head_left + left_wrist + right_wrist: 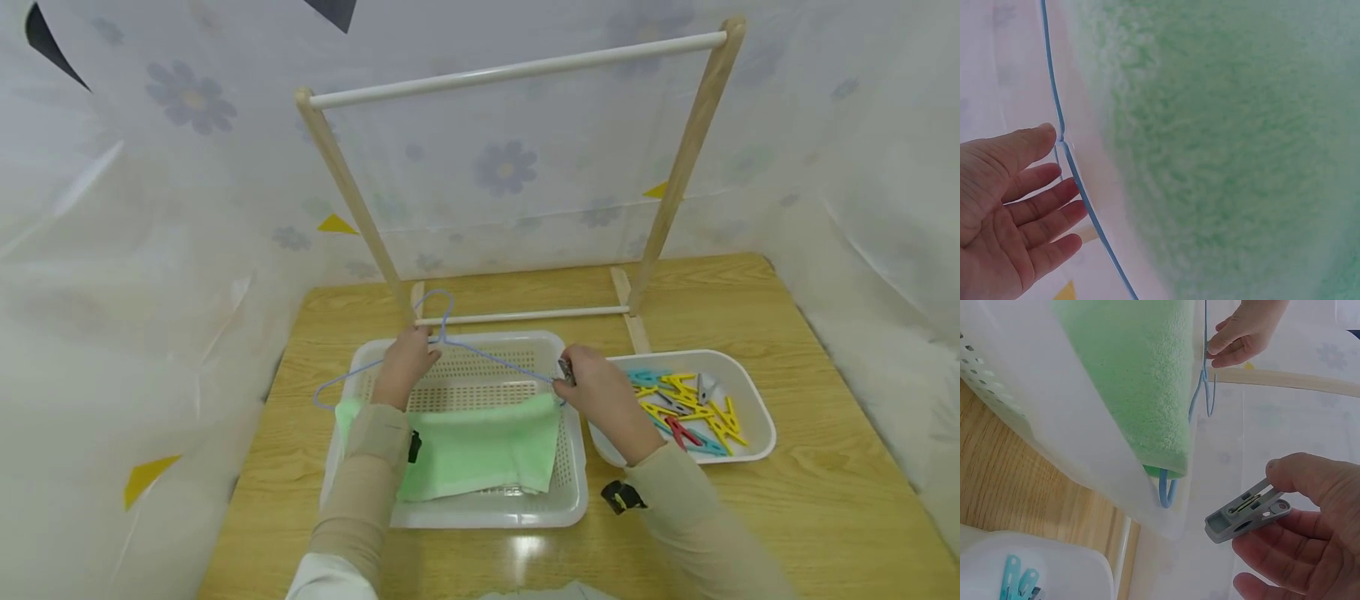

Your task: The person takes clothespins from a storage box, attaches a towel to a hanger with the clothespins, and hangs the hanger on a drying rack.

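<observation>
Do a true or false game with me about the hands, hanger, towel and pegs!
1. The right hand holds a grey peg. True.
2. The tub is right of the basket. True.
3. Every peg in the tub is yellow. False: a red peg lies there too.
4. The left hand holds the hanger. True.
5. The hanger hangs from the top bar. False: it is below the top bar.
6. The towel is pink. False: the towel is green.

Beige sleeves [678, 496], small black wrist pieces [622, 497], white upper left sleeve [330, 577].
</observation>
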`<state>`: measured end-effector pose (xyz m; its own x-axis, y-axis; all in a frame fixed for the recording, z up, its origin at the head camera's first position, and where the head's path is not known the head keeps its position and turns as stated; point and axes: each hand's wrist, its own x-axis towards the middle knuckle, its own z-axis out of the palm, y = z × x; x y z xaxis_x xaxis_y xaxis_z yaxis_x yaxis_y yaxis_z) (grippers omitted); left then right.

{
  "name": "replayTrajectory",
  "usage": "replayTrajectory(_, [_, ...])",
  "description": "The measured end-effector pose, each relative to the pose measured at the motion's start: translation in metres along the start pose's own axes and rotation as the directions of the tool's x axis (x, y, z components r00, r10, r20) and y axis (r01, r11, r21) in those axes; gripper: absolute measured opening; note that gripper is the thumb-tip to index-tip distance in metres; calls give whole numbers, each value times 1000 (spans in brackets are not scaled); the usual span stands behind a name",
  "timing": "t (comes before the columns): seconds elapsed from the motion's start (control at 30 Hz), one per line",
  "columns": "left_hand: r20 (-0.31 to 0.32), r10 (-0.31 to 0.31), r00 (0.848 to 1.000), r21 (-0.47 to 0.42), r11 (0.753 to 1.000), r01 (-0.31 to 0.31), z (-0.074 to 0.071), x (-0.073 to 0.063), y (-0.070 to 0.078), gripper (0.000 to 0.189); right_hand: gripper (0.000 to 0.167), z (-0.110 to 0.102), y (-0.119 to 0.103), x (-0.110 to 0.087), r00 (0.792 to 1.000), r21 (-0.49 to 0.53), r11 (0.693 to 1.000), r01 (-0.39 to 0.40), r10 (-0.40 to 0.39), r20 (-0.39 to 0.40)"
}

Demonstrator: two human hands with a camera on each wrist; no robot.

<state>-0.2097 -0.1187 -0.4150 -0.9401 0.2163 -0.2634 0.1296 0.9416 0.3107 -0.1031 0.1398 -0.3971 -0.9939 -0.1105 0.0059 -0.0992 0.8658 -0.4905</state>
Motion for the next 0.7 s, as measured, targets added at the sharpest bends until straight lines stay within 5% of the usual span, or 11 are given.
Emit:
replayTrajectory(0.37, [10,6,1000,51,999,-6,4,8,2,43,25,2,0,0,1000,3,1000,-13,13,10])
replayTrajectory(0.7, [-55,44,997,152,988,-35,7,4,3,31,24,3,-2,0,1000,9,1000,7,-7,-1])
